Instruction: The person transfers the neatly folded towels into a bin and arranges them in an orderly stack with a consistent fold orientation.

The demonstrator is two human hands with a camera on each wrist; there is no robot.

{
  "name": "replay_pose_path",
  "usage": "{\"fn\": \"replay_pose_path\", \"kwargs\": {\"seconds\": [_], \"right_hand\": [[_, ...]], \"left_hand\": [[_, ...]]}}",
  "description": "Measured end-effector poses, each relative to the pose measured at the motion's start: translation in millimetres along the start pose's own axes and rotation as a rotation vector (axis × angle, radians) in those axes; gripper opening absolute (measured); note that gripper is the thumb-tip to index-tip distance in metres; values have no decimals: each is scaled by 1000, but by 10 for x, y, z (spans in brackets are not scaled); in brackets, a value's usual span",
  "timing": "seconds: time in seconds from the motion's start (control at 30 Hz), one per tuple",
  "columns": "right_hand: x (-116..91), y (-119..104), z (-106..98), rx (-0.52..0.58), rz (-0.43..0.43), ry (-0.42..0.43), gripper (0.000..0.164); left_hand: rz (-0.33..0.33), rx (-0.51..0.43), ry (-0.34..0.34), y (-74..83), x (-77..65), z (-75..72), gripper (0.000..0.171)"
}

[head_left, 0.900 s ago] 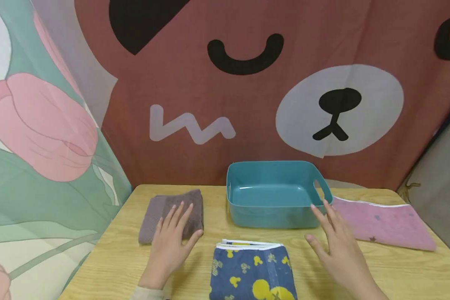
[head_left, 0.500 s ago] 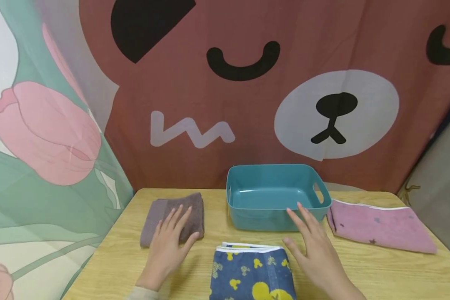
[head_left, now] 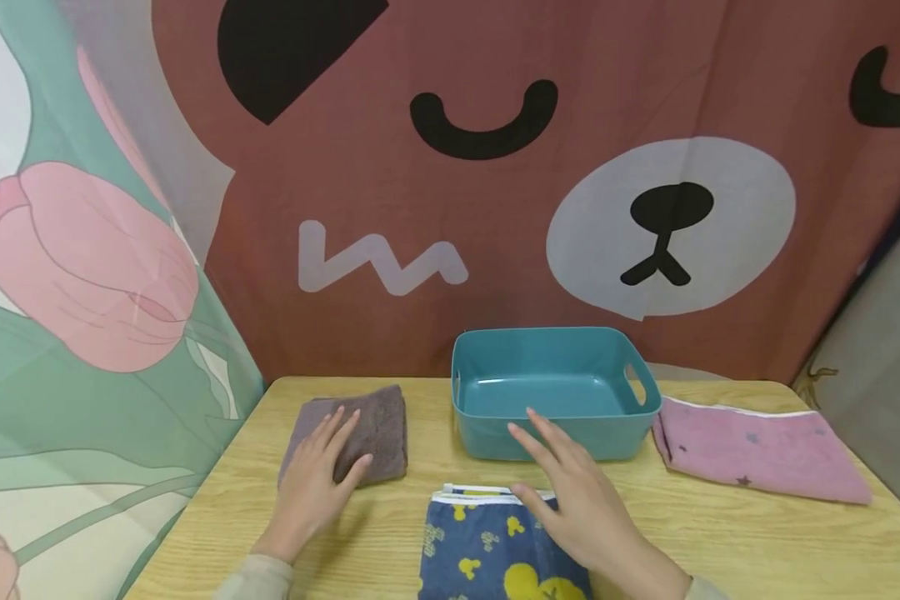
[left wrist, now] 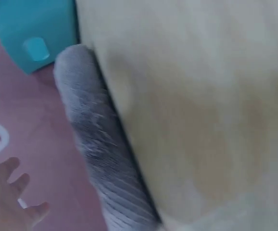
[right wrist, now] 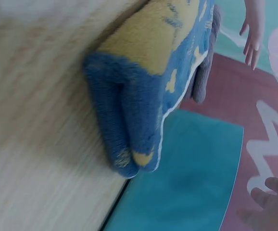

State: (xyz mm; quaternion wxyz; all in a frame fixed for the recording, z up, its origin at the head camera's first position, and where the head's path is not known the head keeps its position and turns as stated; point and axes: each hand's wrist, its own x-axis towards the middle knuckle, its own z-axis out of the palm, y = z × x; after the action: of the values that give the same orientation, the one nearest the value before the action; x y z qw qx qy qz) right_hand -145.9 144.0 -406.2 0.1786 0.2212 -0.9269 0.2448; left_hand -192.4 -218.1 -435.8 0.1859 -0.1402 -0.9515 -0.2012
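Note:
My left hand [head_left: 311, 492] hovers with spread fingers over a folded mauve-brown towel [head_left: 382, 442], covering part of it in the head view. In the left wrist view that towel [left wrist: 100, 130] lies as a thick roll-like fold, with the fingers [left wrist: 18, 183] apart from it. A folded navy towel [head_left: 480, 542] with yellow mouse-head prints and white edging lies at the front middle. Over its right side, my right hand [head_left: 588, 512] is held with fingers extended, holding nothing. Both wrist views place the hands above the towels.
A teal plastic basket [head_left: 487, 437] with side handle holes stands at the back middle of the wooden table [head_left: 720, 550]. Right of it lies a folded pink towel [head_left: 772, 458] with small stars. A bear-print curtain [head_left: 390, 183] hangs right behind the table.
My right hand has moved left, from near the basket's right corner to over the navy towel. The left hand has shifted slightly left over the brown towel. The towels and basket stay put.

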Motion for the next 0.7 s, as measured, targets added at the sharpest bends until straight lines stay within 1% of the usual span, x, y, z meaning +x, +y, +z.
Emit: {"fn": "replay_pose_path", "kwargs": {"seconds": [0.1,0.2,0.33,0.4,0.57,0.7], "right_hand": [[59,-64,19,29,-10,-38,62],[117,-133,39,71,-17,-99,62],[202,-206,81,97,-36,-164,64],[248,-239,107,96,-46,-184,64],[348,-327,161,108,-78,-226,62],[424,-396,187,118,-107,-239,61]], "left_hand": [[1,0,10,-95,-42,3,65],[4,4,24,-204,-82,-9,65],[1,-10,17,-314,-101,-58,63],[-20,-27,-9,-354,-103,-87,63],[-94,-67,-73,-432,-117,-144,62],[-123,-99,-76,-481,-91,-164,62]]}}
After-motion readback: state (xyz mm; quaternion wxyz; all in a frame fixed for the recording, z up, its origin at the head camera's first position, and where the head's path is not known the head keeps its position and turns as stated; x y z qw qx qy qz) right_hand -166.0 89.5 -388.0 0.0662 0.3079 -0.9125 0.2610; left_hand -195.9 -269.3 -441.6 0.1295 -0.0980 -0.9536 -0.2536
